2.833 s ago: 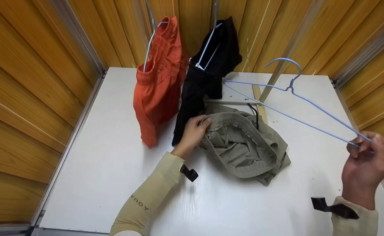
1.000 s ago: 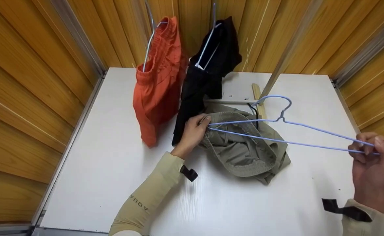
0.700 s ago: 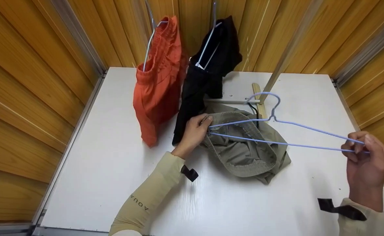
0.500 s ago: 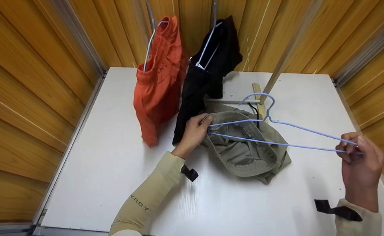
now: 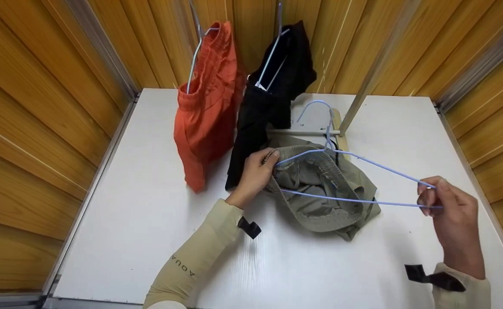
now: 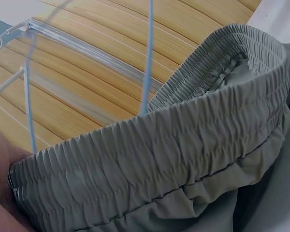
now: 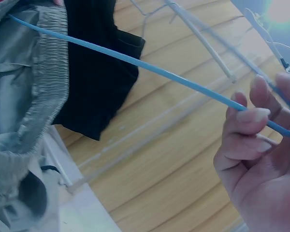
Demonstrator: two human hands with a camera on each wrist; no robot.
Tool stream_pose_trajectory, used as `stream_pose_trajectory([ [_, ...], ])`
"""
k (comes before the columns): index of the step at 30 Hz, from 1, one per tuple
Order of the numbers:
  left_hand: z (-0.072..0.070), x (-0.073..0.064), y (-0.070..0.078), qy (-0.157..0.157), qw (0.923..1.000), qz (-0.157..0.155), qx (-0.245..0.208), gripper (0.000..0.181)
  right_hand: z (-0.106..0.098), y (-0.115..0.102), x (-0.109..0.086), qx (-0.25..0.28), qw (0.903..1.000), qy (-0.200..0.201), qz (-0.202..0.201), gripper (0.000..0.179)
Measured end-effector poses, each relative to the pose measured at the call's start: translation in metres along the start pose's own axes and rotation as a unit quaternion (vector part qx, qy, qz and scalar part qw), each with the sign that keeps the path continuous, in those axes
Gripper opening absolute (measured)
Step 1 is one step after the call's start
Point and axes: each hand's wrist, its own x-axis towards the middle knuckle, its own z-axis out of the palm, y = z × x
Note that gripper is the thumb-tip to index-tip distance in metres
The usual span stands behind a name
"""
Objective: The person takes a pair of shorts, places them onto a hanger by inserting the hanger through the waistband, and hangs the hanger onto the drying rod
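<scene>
Olive-grey shorts [image 5: 317, 221] lie on the white table, their elastic waistband facing up and spread open. My left hand [image 5: 255, 174] pinches the left side of that waistband. A blue wire hanger [image 5: 375, 201] stretches across the opening, its left end inside the waistband by the left hand and its hook toward the back. Out to the right, my right hand [image 5: 457, 214] grips the hanger's other end. In the left wrist view, two hanger wires go down behind the gathered waistband [image 6: 150, 159]. The right wrist view shows fingers [image 7: 241, 145] curled at the hanger's bent corner.
Red shorts [image 5: 206, 116] and black shorts [image 5: 264, 107] hang on wire hangers behind and left of the olive-grey pair. A slanted rack post [image 5: 362, 98] with a wooden foot [image 5: 340, 146] stands at the back. Wood-panelled walls surround the white table [image 5: 127, 214].
My right hand has moved left, bringing the hanger from behind the shorts down across the waistband and its left end inside. The hook has shifted left and back. My left hand keeps its hold.
</scene>
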Motion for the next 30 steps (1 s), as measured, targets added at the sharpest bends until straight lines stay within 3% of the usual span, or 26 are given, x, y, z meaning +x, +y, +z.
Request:
stream_pose_trajectory([
  [12, 0.000, 0.000, 0.001, 0.000, 1.0000, 0.000, -0.010, 0.020, 0.004, 0.011, -0.006, -0.071, 0.9954, -0.030, 0.057, 0.037],
  [22, 0.002, 0.000, 0.005, -0.005, 0.9998, 0.020, -0.004, 0.027, 0.004, 0.023, -0.008, -0.023, 0.9929, -0.101, 0.058, 0.040],
  [30, 0.002, -0.002, 0.008, -0.017, 0.9997, 0.020, 0.004, 0.031, 0.009, 0.030, -0.006, -0.027, 0.9924, -0.105, 0.057, 0.039],
])
